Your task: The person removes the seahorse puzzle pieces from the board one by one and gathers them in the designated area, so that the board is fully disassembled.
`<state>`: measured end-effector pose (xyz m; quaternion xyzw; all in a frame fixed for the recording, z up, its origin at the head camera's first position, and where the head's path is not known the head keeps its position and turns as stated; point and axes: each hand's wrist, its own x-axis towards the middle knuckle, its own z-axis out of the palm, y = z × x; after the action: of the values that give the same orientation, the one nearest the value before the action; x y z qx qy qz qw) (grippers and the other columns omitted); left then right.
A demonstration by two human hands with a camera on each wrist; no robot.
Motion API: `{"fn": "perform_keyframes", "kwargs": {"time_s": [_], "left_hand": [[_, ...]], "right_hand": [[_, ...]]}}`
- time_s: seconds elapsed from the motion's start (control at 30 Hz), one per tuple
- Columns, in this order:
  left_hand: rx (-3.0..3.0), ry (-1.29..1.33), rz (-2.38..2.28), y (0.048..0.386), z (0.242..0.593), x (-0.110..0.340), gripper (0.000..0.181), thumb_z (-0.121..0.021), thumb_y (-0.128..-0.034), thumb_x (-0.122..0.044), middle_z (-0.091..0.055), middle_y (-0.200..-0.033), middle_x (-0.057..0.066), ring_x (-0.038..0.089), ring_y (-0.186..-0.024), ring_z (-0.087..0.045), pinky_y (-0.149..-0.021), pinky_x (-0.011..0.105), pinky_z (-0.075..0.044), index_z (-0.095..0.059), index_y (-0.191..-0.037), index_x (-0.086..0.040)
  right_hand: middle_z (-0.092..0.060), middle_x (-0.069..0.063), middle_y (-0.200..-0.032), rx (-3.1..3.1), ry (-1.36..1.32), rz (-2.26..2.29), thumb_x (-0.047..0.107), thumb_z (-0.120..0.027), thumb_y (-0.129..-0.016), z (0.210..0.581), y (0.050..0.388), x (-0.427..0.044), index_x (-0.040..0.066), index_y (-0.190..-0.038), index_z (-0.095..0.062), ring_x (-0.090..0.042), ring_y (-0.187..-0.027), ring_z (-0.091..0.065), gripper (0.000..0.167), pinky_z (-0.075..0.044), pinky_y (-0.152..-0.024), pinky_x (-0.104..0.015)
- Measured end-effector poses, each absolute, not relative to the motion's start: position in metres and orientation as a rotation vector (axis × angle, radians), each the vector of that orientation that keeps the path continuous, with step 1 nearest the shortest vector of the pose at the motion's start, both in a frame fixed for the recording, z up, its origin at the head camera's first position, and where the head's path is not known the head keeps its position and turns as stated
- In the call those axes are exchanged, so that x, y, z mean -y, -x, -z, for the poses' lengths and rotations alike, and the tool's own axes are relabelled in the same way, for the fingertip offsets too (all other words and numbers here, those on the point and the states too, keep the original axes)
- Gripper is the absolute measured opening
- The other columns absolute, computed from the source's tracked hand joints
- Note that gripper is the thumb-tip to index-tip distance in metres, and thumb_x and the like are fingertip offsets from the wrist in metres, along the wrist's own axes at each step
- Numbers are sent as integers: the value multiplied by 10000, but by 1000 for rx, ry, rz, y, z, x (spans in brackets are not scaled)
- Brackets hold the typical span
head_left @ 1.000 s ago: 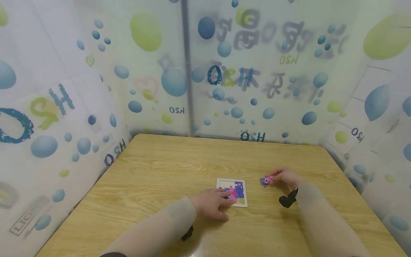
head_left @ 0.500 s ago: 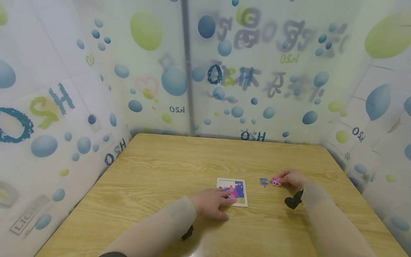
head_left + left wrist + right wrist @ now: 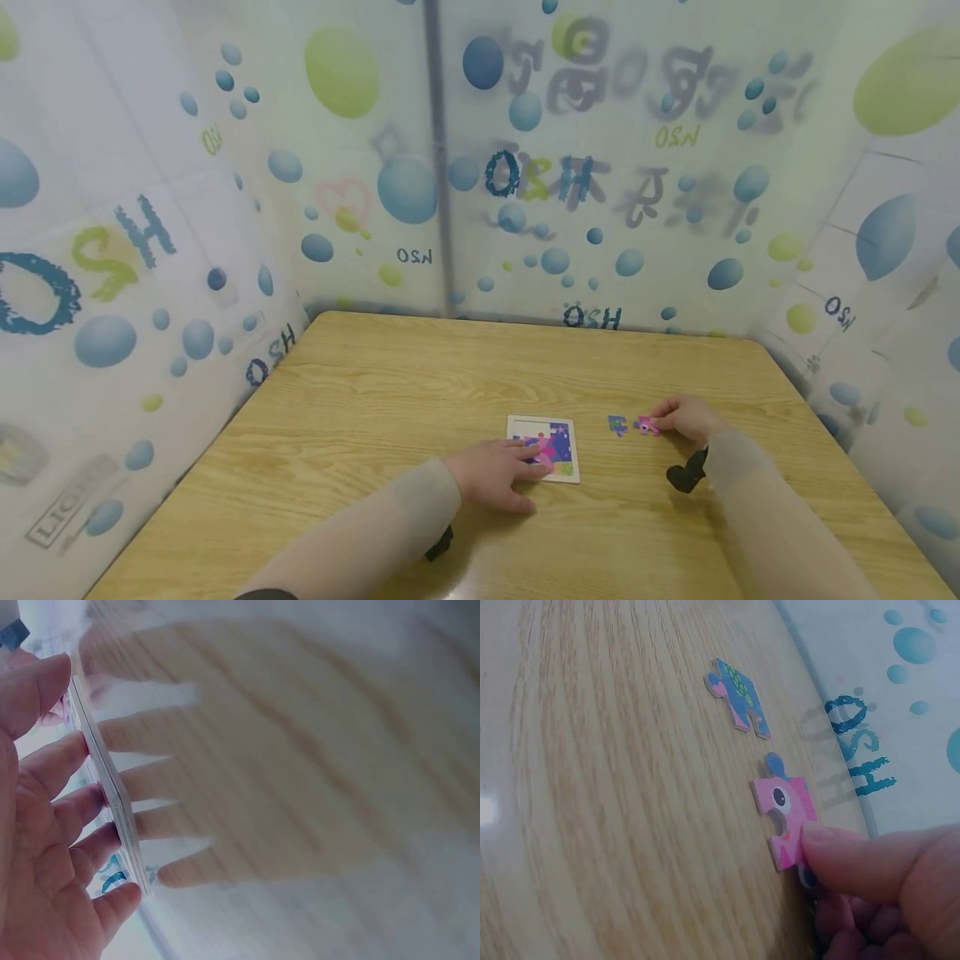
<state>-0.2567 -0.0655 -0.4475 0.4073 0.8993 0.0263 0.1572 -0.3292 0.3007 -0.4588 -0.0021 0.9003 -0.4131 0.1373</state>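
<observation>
Pink puzzle piece (image 3: 799, 802) — pinched in your right hand (image 3: 688, 419), just beside the blue piece (image 3: 739, 697) on the wooden table (image 3: 375, 375)! Your left hand (image 3: 491, 475), fingers spread, rests across the white-framed puzzle (image 3: 575, 450), hiding part of it — bubble-patterned backdrop (image 3: 480, 233) behind.

Seen from my head, my left hand (image 3: 495, 477) lies palm down at six o'clock, fingers (image 3: 79, 814) spread toward three; at four, my right hand (image 3: 688, 419) pinches, thumb (image 3: 870, 862) straight, forearm (image 3: 772, 508) slanting back toward five.
</observation>
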Motion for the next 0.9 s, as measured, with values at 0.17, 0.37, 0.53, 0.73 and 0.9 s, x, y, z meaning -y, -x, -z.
{"fn": "perform_keyframes", "kwargs": {"time_s": [0.17,0.37,0.53,0.73,0.9], "left_hand": [[-2576,-1165,-67,257,449,65,630,-499,-916,-590,-201,-1587,-65,191,-1444,-209,-1156,373,-216,-338,-1484,-369],[-2567,-1150,-75,257,449,64,630,-504,-916,-585,-193,-1588,-72,190,-1446,-199,-1157,383,-208,-335,-1484,-372],[-2568,-1145,-75,257,450,64,629,-511,-914,-582,-195,-1587,-80,181,-1447,-197,-1157,382,-211,-337,-1483,-377],[-2566,-1132,-78,258,450,63,629,-513,-914,-582,-190,-1587,-84,187,-1447,-196,-1159,381,-203,-336,-1482,-378],[-2565,-1130,-86,258,449,64,631,-516,-910,-585,-192,-1587,-82,186,-1446,-200,-1157,383,-214,-341,-1480,-378]], "right_hand": [[-599,-107,-991,-2608,-23,1168,131,-668,-899,457,327,-300,-19,-993,-657,-265,-919,-483,178,-373,-782,-352],[-605,-127,-1016,-2621,-14,1138,158,-673,-902,457,328,-300,-24,-1011,-658,-276,-941,-500,212,-394,-830,-410],[-606,-144,-1033,-2644,2,1099,165,-681,-896,459,329,-302,-21,-999,-667,-297,-970,-511,213,-397,-880,-475],[-609,-141,-1027,-2653,9,1083,166,-681,-897,460,330,-304,-19,-998,-667,-305,-979,-515,211,-394,-894,-498],[-617,-121,-990,-2653,6,1102,157,-684,-891,460,330,-305,-25,-991,-657,-295,-962,-520,209,-395,-892,-485]]}}
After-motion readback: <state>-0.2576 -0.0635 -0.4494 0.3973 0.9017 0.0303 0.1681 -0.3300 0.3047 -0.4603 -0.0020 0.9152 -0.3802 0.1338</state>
